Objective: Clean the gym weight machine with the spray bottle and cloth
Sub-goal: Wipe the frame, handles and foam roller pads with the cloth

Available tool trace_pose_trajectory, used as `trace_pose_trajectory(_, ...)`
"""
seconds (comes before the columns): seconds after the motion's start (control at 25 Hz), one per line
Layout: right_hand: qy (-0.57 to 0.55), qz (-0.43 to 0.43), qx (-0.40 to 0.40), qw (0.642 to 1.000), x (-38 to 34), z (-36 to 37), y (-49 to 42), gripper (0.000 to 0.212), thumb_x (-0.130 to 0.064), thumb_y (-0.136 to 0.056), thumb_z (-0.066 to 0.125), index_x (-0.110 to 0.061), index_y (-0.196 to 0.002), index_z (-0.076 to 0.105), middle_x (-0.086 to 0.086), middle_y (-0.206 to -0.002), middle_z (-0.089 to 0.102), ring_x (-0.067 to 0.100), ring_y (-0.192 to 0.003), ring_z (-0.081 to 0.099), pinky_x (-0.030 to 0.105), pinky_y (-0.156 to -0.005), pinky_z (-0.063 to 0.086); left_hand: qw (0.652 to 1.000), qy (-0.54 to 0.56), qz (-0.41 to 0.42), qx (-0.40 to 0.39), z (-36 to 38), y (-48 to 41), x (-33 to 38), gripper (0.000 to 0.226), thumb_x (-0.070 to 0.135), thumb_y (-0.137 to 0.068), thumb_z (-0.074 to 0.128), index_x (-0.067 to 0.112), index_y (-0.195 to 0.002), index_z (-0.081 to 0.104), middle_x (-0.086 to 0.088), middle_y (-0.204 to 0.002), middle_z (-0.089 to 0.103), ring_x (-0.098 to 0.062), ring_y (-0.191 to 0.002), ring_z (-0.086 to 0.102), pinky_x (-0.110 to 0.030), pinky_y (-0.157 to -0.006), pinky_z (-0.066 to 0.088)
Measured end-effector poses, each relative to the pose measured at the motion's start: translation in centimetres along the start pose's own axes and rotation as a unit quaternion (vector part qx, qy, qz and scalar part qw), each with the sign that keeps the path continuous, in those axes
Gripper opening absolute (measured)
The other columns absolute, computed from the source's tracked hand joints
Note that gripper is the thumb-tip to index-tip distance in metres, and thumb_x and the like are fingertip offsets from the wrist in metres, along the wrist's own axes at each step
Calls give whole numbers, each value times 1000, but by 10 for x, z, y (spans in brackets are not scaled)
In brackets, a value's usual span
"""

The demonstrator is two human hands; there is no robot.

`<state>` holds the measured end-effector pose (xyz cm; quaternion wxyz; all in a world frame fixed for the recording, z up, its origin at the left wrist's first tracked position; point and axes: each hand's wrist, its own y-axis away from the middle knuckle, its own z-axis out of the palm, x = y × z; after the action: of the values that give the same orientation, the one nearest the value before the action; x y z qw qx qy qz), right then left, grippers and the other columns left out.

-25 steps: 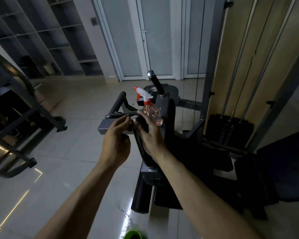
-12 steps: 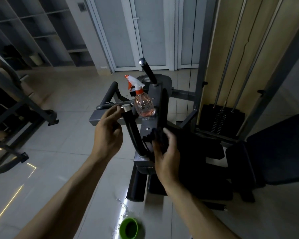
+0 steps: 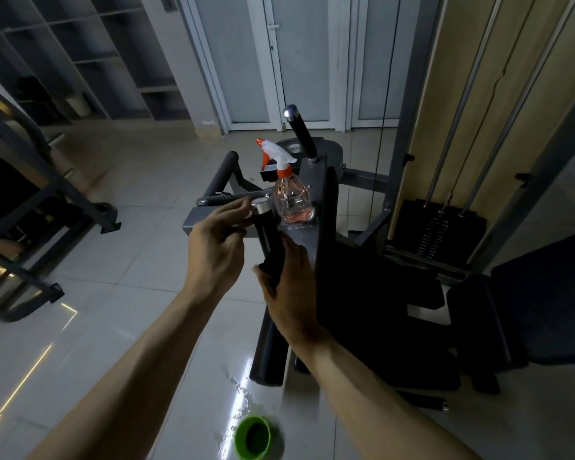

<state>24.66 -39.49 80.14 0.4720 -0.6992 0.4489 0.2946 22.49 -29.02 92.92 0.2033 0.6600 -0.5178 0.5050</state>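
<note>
A clear spray bottle (image 3: pixel 292 200) with pinkish liquid and a white and orange trigger stands on the grey frame of the weight machine (image 3: pixel 196 225). Just left of the bottle, a black handle (image 3: pixel 263 227) with a chrome cap rises from the machine. My left hand (image 3: pixel 218 250) holds the handle's top, fingers at the chrome cap. My right hand (image 3: pixel 291 290) grips the handle lower down, with a dark cloth (image 3: pixel 273 265) wrapped round the grip. Most of the cloth is hidden under my fingers.
A second black handle (image 3: pixel 301 134) sticks up behind the bottle. The weight stack (image 3: pixel 435 234) and its guide rods stand to the right, a dark seat pad (image 3: pixel 545 310) beyond. A green cup (image 3: pixel 253 438) and a wet patch (image 3: pixel 239 390) lie on the tiled floor. Another machine frame (image 3: pixel 47 207) is at left.
My right hand slid with the cloth from the handle's top down to its base, then back up to the middle. My left hand stayed at the chrome cap.
</note>
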Motion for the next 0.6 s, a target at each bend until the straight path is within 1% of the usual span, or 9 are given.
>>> trace_pose_trajectory(0.08,-17,43,46,998,-9,5,-9,35,-34,-90,77,-17,-118,65,-4,-109,70,4,-101,67,23,-89,58,1000,-6,7,1,-1,0,-1,58,-20,-91,44,14,-132,64,0,-139,62,-12,-123,62,-37,-103,54)
trace_pose_trajectory(0.12,-47,58,5,997,-6,-2,-24,22,-29,-86,77,-17,-101,68,-4,-94,72,6,-85,69,29,-81,61,1000,-11,15,2,-1,0,0,57,-20,-91,44,14,-132,64,-1,-139,62,-11,-122,62,-36,-103,54)
trace_pose_trajectory(0.16,-108,94,-90,986,-3,-13,-39,15,-24,-82,76,-14,-92,69,0,-84,73,14,-76,70,37,-78,62,1000,-17,22,1,-1,0,1,57,-20,-91,45,14,-132,64,-1,-140,62,-10,-120,63,-34,-103,54)
trace_pose_trajectory(0.24,-268,188,-307,894,-1,-41,-62,13,-10,-82,75,-7,-93,71,13,-85,73,29,-77,69,44,-83,62,999,-33,30,3,1,1,3,56,-20,-90,45,13,-132,65,-2,-140,62,-5,-116,64,-30,-102,54)
trace_pose_trajectory(0.28,-320,209,-355,853,3,-46,-67,14,-7,-83,75,-5,-96,70,16,-87,71,32,-79,68,44,-84,60,999,-39,30,3,1,2,3,56,-20,-90,45,12,-133,64,-2,-140,61,-4,-115,63,-28,-101,54)
trace_pose_trajectory(0.32,-335,199,-346,853,6,-46,-68,13,-8,-85,74,-5,-96,69,17,-86,70,32,-79,68,43,-82,59,999,-43,32,1,2,2,3,57,-20,-90,45,12,-133,64,-1,-141,60,-4,-117,62,-26,-101,54)
trace_pose_trajectory(0.44,-124,81,-95,984,1,-10,-30,18,-32,-87,73,-17,-91,64,-1,-81,69,12,-72,67,30,-72,58,998,-47,39,2,0,2,1,55,-19,-91,46,11,-134,64,0,-144,59,-6,-122,61,-27,-103,53)
trace_pose_trajectory(0.52,-8,52,61,997,-2,10,-5,19,-38,-93,72,-24,-101,62,-16,-90,63,-1,-80,61,11,-73,48,998,-47,38,-4,1,1,-2,54,-17,-93,46,11,-135,63,0,-145,58,-8,-125,60,-32,-106,52)
trace_pose_trajectory(0.6,1,23,43,999,-3,3,-9,23,-41,-93,72,-22,-102,63,-17,-91,62,-1,-82,61,11,-74,48,998,-56,40,-4,2,1,-3,55,-17,-93,46,12,-136,63,1,-146,57,-9,-128,59,-34,-106,52)
